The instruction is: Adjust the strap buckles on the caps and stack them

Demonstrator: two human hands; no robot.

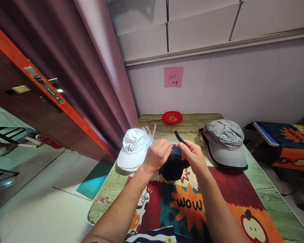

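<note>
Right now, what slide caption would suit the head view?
Hands at the strap of a dark cap, between a white cap and a gray cap.

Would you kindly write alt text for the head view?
A person's left hand and right hand hold a dark cap at its strap over a colourful mat, between a white cap and a grey "Always" cap.

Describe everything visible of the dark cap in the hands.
The dark cap is near-black and cloth-like, with a bluish part near the fingers. The left hand and right hand pinch its far side, where a narrow dark strap juts from the right fingers. It is over the patterned mat, contact unclear.
</note>
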